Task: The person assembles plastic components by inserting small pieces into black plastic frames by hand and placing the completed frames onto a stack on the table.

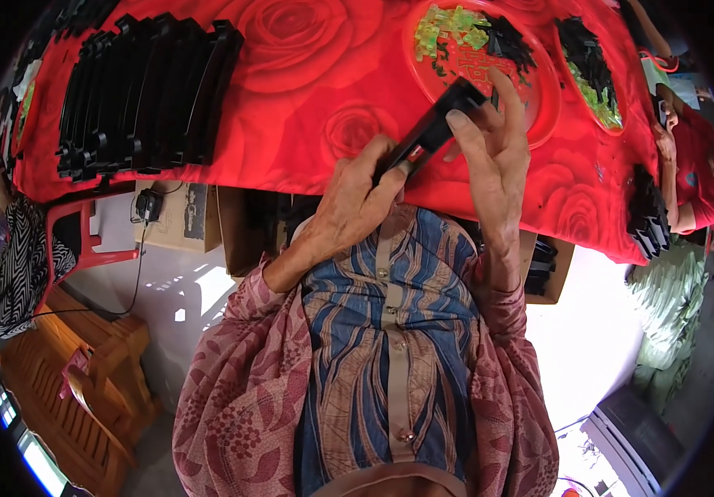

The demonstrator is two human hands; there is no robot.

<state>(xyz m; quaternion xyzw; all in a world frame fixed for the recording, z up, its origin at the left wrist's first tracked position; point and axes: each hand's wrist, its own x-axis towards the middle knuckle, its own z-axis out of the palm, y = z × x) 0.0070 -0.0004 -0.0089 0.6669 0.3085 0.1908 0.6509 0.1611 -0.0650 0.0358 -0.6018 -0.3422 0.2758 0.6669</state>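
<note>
A long black plastic part (428, 132) is held up at a slant above the table's front edge. My left hand (347, 199) is closed round its lower end, thumb and fingers on either side. At the upper end, my right hand (493, 157) has its thumb against the part, with the index finger curving past the tip; other fingers are partly hidden behind it. A small pale and red spot shows on the part near my left fingers. Just beyond my right hand lies a red tray (545, 124) bearing yellow-green translucent pieces (448, 31) and small black pieces (506, 41).
Several long black parts (146, 95) stand in a row at the left on the red rose-patterned tablecloth (290, 116). A second red tray (593, 74) sits at the right, near another person (692, 166). A red chair (84, 240), cardboard boxes (181, 217) and a wooden bench (75, 398) are below.
</note>
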